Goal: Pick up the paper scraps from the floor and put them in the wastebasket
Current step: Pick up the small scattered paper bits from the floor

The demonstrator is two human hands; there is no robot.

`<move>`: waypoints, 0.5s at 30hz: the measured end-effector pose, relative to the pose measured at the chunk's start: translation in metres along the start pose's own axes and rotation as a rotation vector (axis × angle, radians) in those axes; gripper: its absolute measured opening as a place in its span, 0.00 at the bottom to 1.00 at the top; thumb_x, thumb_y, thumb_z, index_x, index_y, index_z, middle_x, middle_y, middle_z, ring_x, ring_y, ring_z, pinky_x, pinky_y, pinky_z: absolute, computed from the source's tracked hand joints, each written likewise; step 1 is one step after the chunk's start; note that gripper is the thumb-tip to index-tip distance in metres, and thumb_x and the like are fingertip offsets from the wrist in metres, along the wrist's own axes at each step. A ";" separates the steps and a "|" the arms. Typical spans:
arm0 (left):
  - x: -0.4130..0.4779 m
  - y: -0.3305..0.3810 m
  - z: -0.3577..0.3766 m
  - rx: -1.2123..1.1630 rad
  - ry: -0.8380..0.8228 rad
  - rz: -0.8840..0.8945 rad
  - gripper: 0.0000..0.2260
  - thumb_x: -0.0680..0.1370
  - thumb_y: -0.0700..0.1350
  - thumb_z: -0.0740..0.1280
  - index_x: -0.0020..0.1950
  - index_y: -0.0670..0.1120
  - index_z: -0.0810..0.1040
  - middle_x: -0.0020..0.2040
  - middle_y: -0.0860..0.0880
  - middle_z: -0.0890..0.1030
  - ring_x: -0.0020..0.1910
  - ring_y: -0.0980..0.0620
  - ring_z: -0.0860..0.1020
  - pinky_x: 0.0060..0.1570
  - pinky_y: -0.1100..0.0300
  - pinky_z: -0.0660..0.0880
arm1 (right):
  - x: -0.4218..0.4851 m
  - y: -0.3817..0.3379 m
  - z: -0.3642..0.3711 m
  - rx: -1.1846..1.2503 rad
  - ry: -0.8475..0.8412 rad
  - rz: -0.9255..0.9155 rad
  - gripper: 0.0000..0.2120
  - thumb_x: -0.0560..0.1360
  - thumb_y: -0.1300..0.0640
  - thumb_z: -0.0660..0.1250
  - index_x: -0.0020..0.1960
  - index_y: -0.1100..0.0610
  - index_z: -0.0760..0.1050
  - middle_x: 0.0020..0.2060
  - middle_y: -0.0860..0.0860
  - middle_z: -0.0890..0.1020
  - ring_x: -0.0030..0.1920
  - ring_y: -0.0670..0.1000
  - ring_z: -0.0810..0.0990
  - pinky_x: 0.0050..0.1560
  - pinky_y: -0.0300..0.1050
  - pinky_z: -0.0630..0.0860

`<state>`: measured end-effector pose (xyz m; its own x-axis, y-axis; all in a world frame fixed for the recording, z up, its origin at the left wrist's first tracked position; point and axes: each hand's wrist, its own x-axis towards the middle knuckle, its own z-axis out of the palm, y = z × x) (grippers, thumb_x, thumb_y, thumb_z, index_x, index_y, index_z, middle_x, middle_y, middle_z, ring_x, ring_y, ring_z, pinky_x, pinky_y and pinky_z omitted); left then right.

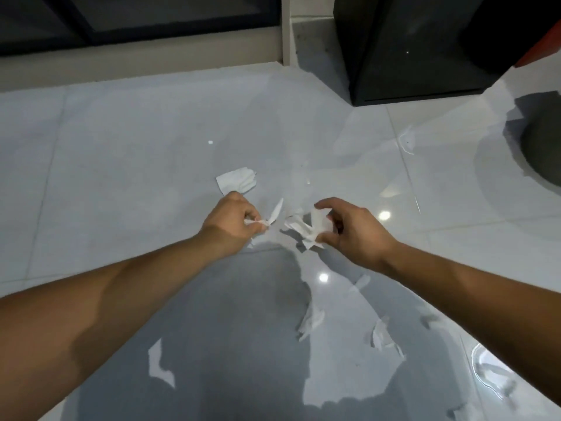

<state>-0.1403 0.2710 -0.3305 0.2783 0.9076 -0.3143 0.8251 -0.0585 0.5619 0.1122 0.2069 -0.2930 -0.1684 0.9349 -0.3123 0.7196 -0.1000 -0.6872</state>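
White torn paper scraps lie on a glossy pale tile floor. My left hand (233, 221) pinches a thin strip of paper (273, 215) between thumb and fingers. My right hand (349, 229) closes around a crumpled bunch of scraps (306, 227) just above the floor. A larger scrap (236, 183) lies beyond my left hand. Nearer to me lie other scraps, one at the lower left (159, 364) and two at the lower right (311, 322), (382, 335). A dark round wastebasket (543, 147) shows at the right edge, partly cut off.
A black box-shaped cabinet (409, 56) stands on the floor at the back right. A dark-framed glass door and a beige sill (136, 59) run along the back. Bright light reflections dot the tiles.
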 end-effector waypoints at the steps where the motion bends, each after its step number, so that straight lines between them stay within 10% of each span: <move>1: 0.010 -0.002 -0.006 0.007 0.037 -0.014 0.08 0.70 0.48 0.78 0.43 0.46 0.85 0.53 0.48 0.75 0.57 0.47 0.76 0.61 0.57 0.72 | 0.016 -0.006 -0.001 -0.002 0.002 0.004 0.25 0.72 0.57 0.75 0.67 0.52 0.72 0.36 0.44 0.75 0.35 0.45 0.74 0.40 0.34 0.69; 7: 0.049 -0.016 -0.022 0.072 0.091 -0.090 0.09 0.71 0.45 0.78 0.48 0.43 0.86 0.74 0.42 0.69 0.74 0.45 0.64 0.71 0.60 0.60 | 0.082 -0.014 0.021 -0.111 -0.083 0.056 0.23 0.70 0.58 0.75 0.65 0.56 0.76 0.49 0.53 0.81 0.51 0.54 0.80 0.49 0.36 0.68; 15: 0.046 -0.015 -0.015 0.135 0.140 -0.057 0.03 0.74 0.41 0.71 0.42 0.41 0.82 0.47 0.42 0.82 0.47 0.42 0.80 0.47 0.53 0.75 | 0.077 0.009 0.047 -0.302 -0.043 -0.043 0.09 0.75 0.58 0.68 0.53 0.60 0.81 0.53 0.58 0.78 0.53 0.59 0.78 0.52 0.49 0.76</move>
<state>-0.1474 0.3202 -0.3418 0.1658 0.9594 -0.2279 0.8987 -0.0519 0.4355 0.0734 0.2621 -0.3541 -0.2264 0.9204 -0.3188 0.8778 0.0509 -0.4764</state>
